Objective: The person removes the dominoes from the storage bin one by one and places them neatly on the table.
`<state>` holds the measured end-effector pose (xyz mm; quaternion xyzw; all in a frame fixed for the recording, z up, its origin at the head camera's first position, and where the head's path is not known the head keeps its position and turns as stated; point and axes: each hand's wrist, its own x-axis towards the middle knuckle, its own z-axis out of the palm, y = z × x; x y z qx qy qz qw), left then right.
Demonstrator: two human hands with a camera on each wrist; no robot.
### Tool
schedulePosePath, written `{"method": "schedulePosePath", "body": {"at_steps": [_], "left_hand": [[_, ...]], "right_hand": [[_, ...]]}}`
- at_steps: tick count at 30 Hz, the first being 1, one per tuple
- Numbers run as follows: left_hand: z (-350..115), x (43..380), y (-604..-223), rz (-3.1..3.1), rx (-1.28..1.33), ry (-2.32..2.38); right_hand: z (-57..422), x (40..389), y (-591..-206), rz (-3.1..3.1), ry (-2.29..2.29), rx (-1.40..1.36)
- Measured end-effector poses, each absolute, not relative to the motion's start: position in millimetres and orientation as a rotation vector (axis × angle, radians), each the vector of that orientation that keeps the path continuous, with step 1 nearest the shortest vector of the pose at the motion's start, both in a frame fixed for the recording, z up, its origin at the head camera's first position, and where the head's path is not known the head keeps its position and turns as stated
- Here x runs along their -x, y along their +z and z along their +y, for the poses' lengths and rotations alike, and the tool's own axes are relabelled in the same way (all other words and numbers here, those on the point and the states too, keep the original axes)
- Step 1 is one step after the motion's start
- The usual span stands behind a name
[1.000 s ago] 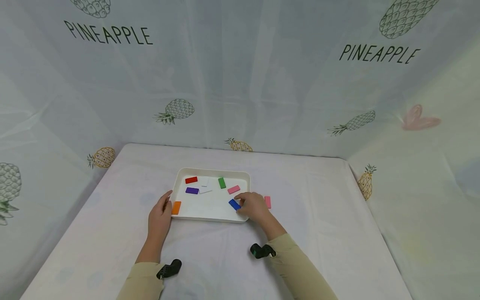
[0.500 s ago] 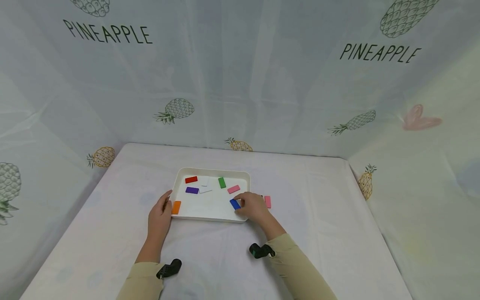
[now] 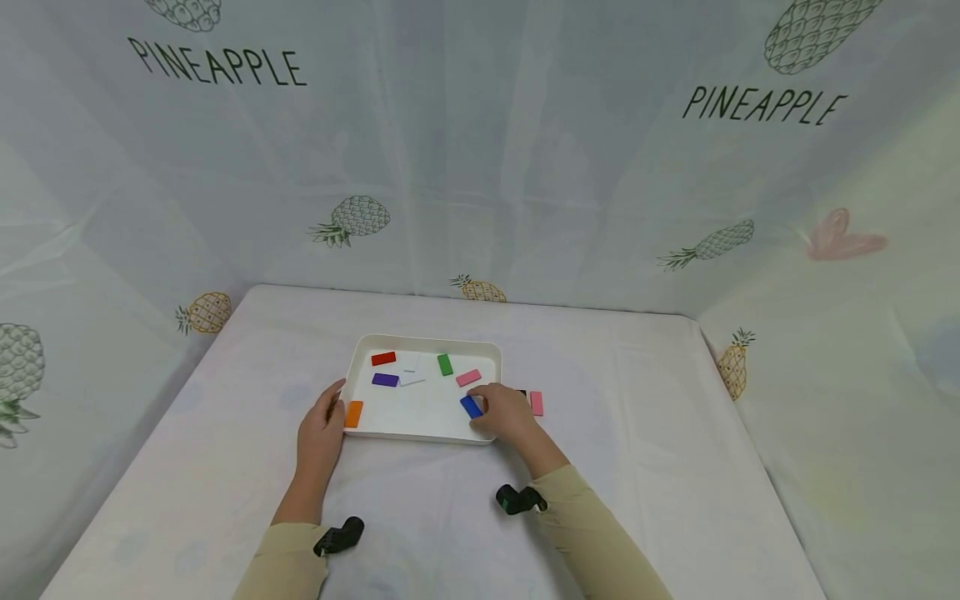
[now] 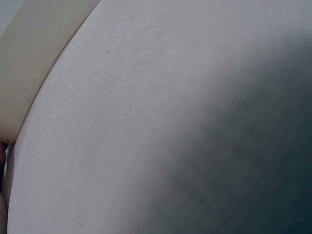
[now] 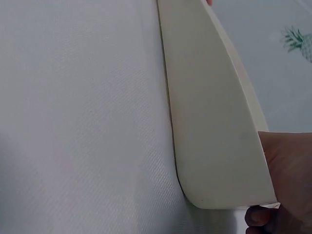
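A shallow white tray (image 3: 405, 417) lies on the table in the head view. My left hand (image 3: 321, 437) holds the tray at its left end; only a sliver of its fingers (image 4: 2, 156) shows in the left wrist view. Over the tray's right front part, my right hand (image 3: 510, 414) pinches a small blue rectangular block (image 3: 471, 407) between thumb and fingers. Inside the tray lie a red block (image 3: 383, 358), a purple block (image 3: 386, 380), an orange block (image 3: 353, 414), a green block (image 3: 445, 364), a pink block (image 3: 468, 377) and thin white pieces (image 3: 411, 382).
Right of the tray, another pink block (image 3: 536, 403) lies on the white tablecloth (image 3: 637, 433), beside a black piece (image 3: 522, 392) mostly hidden by my right hand. A pineapple-print sheet (image 3: 480, 167) hangs behind the table.
The blue block has turned a little and shifted slightly right in my right hand's pinch. More of the black piece shows beside that hand. My left hand stays on the tray.
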<state>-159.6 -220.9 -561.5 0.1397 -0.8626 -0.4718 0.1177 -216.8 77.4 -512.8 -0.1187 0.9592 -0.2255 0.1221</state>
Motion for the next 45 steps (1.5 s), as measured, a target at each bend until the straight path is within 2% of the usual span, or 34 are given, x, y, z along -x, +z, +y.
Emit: {"method": "schedulePosePath", "body": {"at_steps": [31, 45], "left_hand": [[-220, 159, -562, -2.512, -0.405, -1.392], [-218, 158, -560, -2.528, -0.413, -1.369]], "right_hand": [[81, 221, -507, 2.687, -0.67, 0.398], [100, 224, -487, 2.5, -0.859, 0.425]]}}
